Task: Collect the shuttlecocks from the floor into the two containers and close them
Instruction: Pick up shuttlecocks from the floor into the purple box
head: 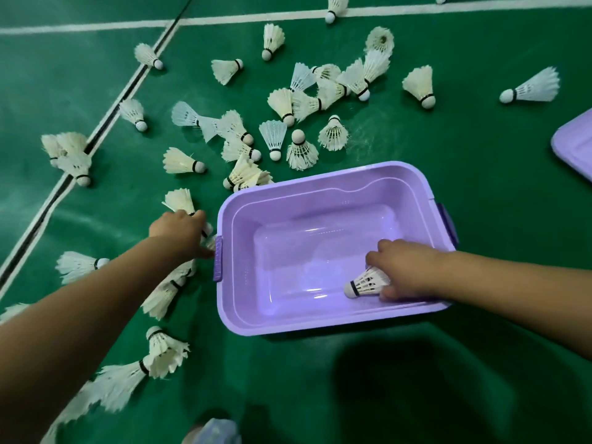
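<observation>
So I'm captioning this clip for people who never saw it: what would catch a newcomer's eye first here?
The open purple container sits in the middle of the green court floor, nearly empty. The right hand holds a single shuttlecock inside it. Dozens of white shuttlecocks lie scattered beyond and left of it, where the left hand reaches among them.

Green court floor (448, 187) crossed by white boundary lines (96, 27).
</observation>
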Action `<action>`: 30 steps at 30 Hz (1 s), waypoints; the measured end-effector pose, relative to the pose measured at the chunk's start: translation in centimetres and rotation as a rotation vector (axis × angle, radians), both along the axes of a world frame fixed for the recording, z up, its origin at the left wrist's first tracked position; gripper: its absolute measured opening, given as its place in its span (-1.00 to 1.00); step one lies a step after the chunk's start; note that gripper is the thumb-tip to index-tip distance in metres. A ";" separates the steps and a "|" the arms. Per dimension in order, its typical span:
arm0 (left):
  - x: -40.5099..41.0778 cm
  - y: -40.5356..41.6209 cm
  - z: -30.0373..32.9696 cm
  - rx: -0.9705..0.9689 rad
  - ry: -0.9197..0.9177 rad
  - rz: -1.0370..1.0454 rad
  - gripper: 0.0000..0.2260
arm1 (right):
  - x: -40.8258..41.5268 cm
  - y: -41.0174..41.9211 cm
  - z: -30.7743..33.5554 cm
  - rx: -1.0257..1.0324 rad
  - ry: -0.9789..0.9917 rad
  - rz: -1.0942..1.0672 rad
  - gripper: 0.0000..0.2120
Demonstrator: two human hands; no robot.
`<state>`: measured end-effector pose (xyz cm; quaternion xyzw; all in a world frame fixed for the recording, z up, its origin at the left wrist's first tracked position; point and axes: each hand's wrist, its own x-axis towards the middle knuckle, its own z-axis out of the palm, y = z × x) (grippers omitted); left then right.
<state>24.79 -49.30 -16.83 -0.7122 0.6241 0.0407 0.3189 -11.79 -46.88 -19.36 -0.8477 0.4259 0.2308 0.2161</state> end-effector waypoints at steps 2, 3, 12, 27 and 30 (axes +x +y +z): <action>0.8 0.2 1.1 0.054 0.029 0.107 -0.44 | 0.0 0.0 0.3 -0.017 -0.037 -0.015 -0.51; 1.0 0.2 1.9 0.021 0.060 0.160 -0.47 | 0.0 0.0 0.5 -0.026 -0.058 -0.024 -0.51; -8.7 2.0 11.4 -0.642 1.178 0.317 -0.73 | -0.1 -0.5 2.0 -0.033 -0.258 -0.182 -0.49; -14.3 4.5 2.9 0.026 1.193 0.323 -0.72 | 0.3 -0.4 3.5 0.018 -0.455 -0.175 -0.39; -16.0 5.1 2.2 0.073 1.229 0.329 -0.70 | 0.2 -0.5 3.3 0.115 -0.502 -0.182 -0.15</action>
